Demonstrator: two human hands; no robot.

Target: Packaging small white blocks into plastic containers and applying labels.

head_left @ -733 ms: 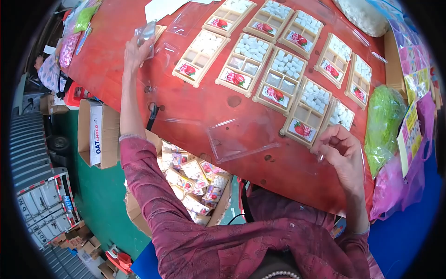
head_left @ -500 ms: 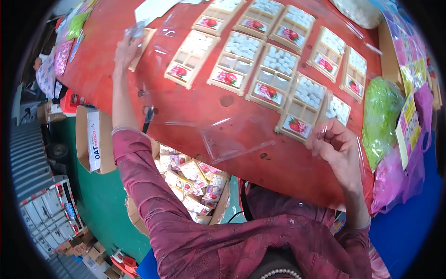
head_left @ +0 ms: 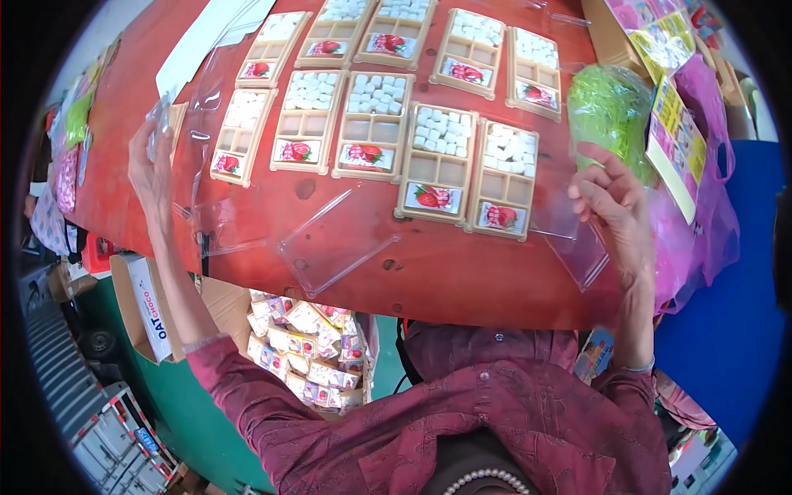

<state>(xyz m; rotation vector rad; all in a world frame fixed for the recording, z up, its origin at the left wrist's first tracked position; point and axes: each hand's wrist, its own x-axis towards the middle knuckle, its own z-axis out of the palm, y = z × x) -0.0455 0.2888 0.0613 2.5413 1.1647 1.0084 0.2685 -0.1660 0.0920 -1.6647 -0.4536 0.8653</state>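
My left hand [head_left: 152, 165] is at the table's left side, fingers closed on a clear plastic piece [head_left: 158, 122] that looks like a lid, beside a beige tray [head_left: 178, 120]. At the right, my right hand [head_left: 612, 198] hovers with its fingers loosely bent and apart, nothing visible in them. A clear plastic lid [head_left: 587, 262] lies just below it. The nearest tray [head_left: 502, 183] holds white marshmallow-like pieces and a packet with a strawberry picture; its middle cells look bare. Several like trays, such as one beside it [head_left: 437, 169], stand in rows.
Clear lids [head_left: 342, 239] lie along the red table's [head_left: 462, 280] near edge. Green shredded filler in a clear bag [head_left: 610, 111] and a pink plastic bag [head_left: 701, 223] are at the right. A carton of packed trays [head_left: 313, 346] stands below the table; white sheets [head_left: 198, 45] lie far left.
The view has shifted, so the trays appear further left. My right hand has drawn away from the nearest trays and its fingers have spread; the last tray's clear lid is off it.
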